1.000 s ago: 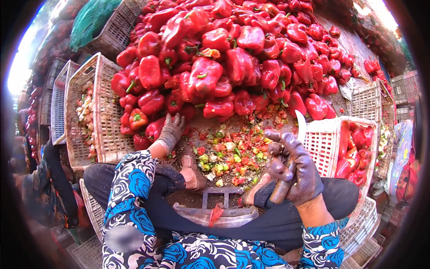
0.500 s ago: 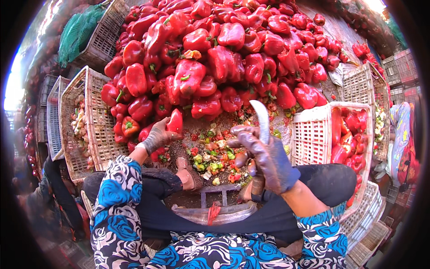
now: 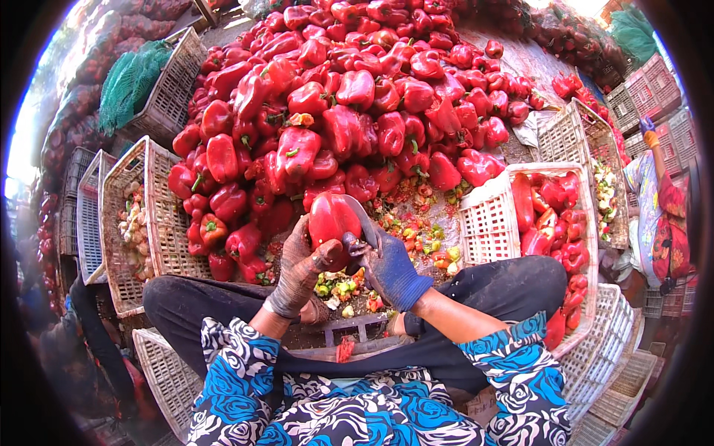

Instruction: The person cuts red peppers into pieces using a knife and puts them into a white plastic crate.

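My left hand (image 3: 300,271), in a stained glove, is wrapped round a red bell pepper (image 3: 332,220) held upright in front of me. My right hand (image 3: 394,269), in a blue-purple coated glove, is closed on a curved knife. The knife's grey blade (image 3: 362,218) lies along the pepper's right side, its tip and handle mostly hidden. Both hands meet at the pepper, above my crossed legs. Just beyond them rises a big heap of red bell peppers (image 3: 342,134). Cut cores and green and red scraps (image 3: 428,241) litter the ground below.
To the right stands a whitish plastic crate (image 3: 487,227) full of red peppers. On the left, another crate (image 3: 167,215) holds pale cores. A green net (image 3: 134,82) hangs over a crate at far left. Another person's gloved hand (image 3: 651,137) shows at far right.
My left hand has brought the pepper from the heap's near left edge to the middle. My right hand has lowered the raised knife and moved left against the pepper. The view has shifted slightly.
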Motion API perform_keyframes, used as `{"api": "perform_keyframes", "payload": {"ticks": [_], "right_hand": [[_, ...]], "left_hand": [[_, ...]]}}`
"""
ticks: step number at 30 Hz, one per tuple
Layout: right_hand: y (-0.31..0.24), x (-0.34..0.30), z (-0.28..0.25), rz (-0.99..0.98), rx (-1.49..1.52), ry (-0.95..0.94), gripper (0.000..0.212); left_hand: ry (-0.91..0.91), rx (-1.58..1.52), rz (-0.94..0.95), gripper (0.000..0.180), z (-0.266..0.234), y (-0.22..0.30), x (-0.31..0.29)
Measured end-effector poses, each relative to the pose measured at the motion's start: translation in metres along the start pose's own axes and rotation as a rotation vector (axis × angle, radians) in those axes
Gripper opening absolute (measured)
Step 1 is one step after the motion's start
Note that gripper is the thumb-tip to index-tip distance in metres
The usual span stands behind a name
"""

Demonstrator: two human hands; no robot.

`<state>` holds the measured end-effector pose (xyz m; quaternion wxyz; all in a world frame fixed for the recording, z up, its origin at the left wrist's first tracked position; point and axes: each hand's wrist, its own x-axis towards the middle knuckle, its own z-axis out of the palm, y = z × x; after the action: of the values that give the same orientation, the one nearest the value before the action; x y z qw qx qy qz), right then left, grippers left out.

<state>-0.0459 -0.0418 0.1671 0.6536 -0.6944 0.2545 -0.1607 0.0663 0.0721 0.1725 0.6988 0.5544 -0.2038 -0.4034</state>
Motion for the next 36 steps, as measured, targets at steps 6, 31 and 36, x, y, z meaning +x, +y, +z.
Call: {"api": "perform_keyframes", "payload": {"ticks": [6,31,36], "right_hand": [[0.012,-0.004,0.002,-0.036,-0.132,0.045,0.039],[-0.022,0.011,-0.013,-0.005,-0.049,-0.07,0.07],[-0.022,0.003,-0.013,0.126,0.138,-0.045,0.06]], "left_hand": [[0.019,0.203,0.137,0.062,0.002,-0.012,0.0],[0.126,-0.069,0.018,0.058,0.013,0.01,0.004],[0.149,-0.047,-0.042,0.063,0.021,0.015,0.002]]}}
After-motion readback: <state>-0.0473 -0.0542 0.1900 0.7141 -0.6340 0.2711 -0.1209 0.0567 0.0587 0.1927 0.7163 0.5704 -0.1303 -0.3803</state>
